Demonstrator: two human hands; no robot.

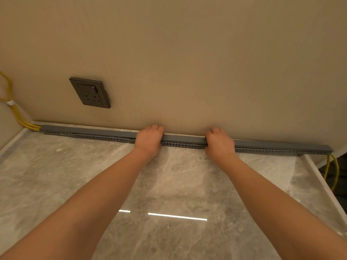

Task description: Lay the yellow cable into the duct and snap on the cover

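Cover-snapping is the step in hand, by my reading; the yellow cable already runs inside the duct, showing only where it enters well to the left of the left hand and where it drops out past the far end, well to the right of the right hand; what lies within the duct itself is hidden by the cover.

Each grip is closed over the top of the cover, fingers curled down behind it on the wall side, palm on the front; the left grip is clamped on the cover near its middle, the right grip likewise a little further along, with a short stretch of cover bare between them; the slotted side of the duct shows below that stretch and beyond both hands.

Seating looks uneven to me; left of the left grip a thin dark line runs along under the cover's edge, which may mean it is not fully home there, though I cannot be sure.

Next move, as I judge it: press firmly, then shift both grips outward along the bench, stage by stage, until each end clicks; a wall socket sits above and left of the left grip, well clear.
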